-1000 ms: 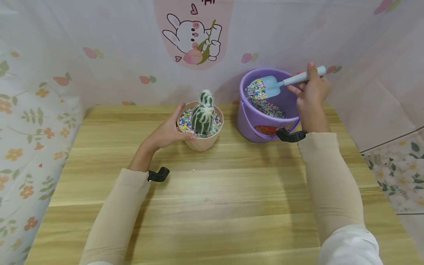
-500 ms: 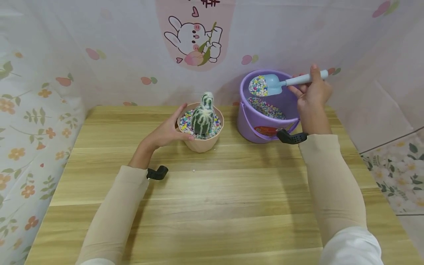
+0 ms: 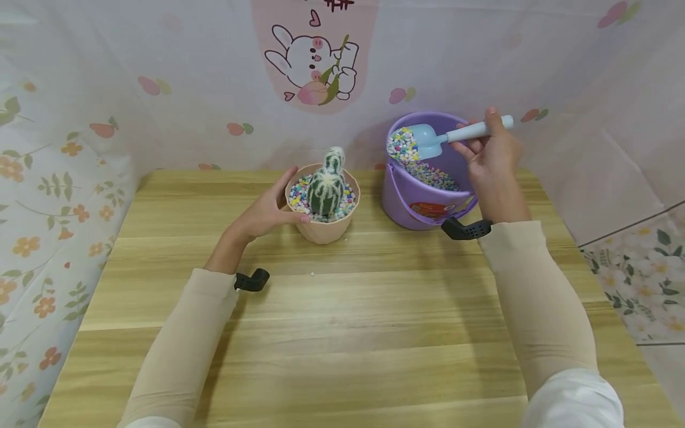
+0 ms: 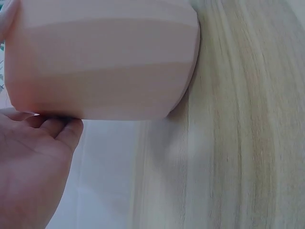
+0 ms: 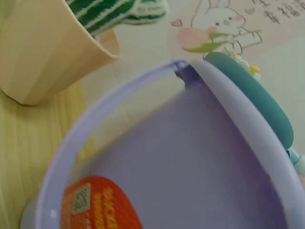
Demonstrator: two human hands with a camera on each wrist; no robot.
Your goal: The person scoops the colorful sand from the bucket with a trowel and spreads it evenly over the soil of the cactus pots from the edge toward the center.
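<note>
Near the table's (image 3: pixel 342 333) far edge, the left hand (image 3: pixel 262 215) cups the pot (image 3: pixel 323 229), fingers curled round its rim, steadying it. The right hand (image 3: pixel 489 157) grips the scoop (image 3: pixel 428 139), held level over the bucket (image 3: pixel 423 202) so its pebbles (image 3: pixel 402 145) stay heaped.

Light wood-grain counter (image 3: pixel 342 333) carries two items: a faceted peach plastic plant pot (image 3: pixel 323 229) standing against the left hand (image 3: pixel 264 215), and a round purple plastic bucket (image 3: pixel 412 205) below the right hand (image 3: pixel 489 163), beside the pot.
</note>
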